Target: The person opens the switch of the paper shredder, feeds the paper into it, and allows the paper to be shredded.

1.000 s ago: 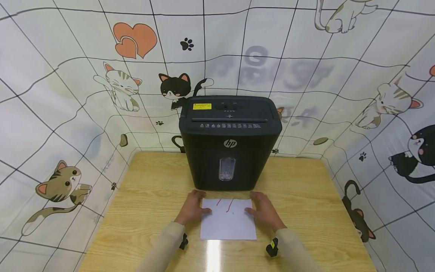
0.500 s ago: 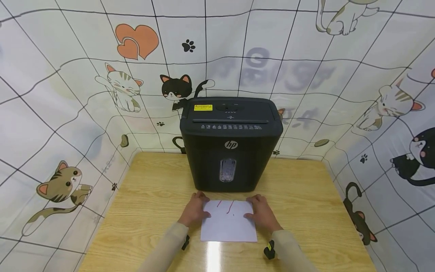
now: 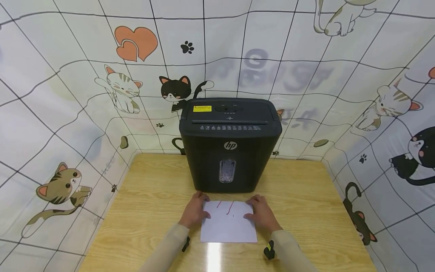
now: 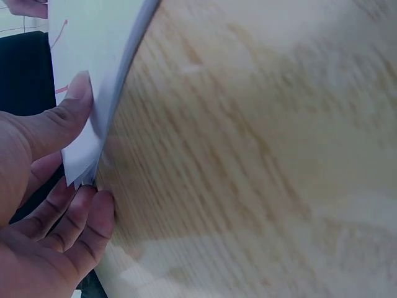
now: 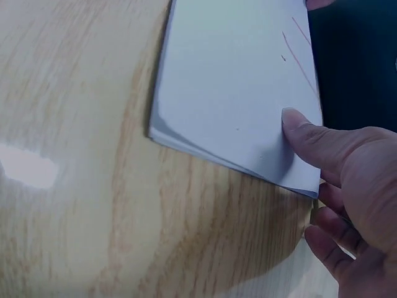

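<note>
A small stack of white paper [image 3: 228, 228] with red pen strokes along its far edge lies on the wooden table. My left hand [image 3: 194, 212] grips its far left corner, thumb on the top sheet and fingers curled at the edge; in the left wrist view the sheets [image 4: 93, 133] fan slightly there. On the opposite corner my right hand [image 3: 263, 214] pinches the stack the same way. In the right wrist view its thumb [image 5: 304, 131] presses the top sheet and the near corner is slightly lifted. Just beyond the paper stands a black HP paper shredder [image 3: 207, 162].
The shredder's feed slot [image 3: 229, 122] runs across its top, and shreds show through its front window [image 3: 227, 171]. A cat-patterned cloth [image 3: 85, 132] hangs around the back and sides of the table [image 3: 142, 196].
Both hands have shifted slightly inward, their fingers now closer in at the paper's far corners. The stack stays in nearly the same place, and the last half second shows hardly any movement.
</note>
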Demonstrator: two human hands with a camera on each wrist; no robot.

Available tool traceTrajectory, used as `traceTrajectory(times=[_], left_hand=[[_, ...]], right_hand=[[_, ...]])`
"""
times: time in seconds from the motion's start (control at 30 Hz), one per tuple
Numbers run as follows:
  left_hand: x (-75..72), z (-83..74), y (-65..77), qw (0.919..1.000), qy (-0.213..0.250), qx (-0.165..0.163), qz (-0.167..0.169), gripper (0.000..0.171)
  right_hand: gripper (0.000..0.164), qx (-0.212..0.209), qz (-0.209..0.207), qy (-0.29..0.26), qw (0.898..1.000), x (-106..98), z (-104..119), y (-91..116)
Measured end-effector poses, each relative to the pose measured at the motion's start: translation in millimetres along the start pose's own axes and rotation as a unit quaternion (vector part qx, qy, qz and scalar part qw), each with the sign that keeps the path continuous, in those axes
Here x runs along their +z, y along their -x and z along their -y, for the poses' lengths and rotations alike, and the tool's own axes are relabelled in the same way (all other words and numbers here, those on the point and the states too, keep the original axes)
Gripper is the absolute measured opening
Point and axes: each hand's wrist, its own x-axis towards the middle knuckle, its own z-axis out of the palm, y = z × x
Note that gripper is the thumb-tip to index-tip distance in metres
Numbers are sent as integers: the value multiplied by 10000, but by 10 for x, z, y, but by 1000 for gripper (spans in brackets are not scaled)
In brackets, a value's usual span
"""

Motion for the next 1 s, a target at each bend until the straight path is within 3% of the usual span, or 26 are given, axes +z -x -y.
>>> traceTrajectory(times=[0.33,0.53,0.77,1.0], left_hand=[[23,7,22,9998,-71,-68,-145,56],[11,-1,35,9998,-71,-153,-98,56],[-12,-20,49,9999,-38,-112,-72,55],[-7,-16,61,9998,79,-26,-203,56]], right_hand=[[27,-203,-456,149,9986,-29,46,70],[28,47,-566,251,9981,3,49,119],[39,102,-678,-306,9972,22,84,122],[49,114,-725,-1412,9873,17,90,100]])
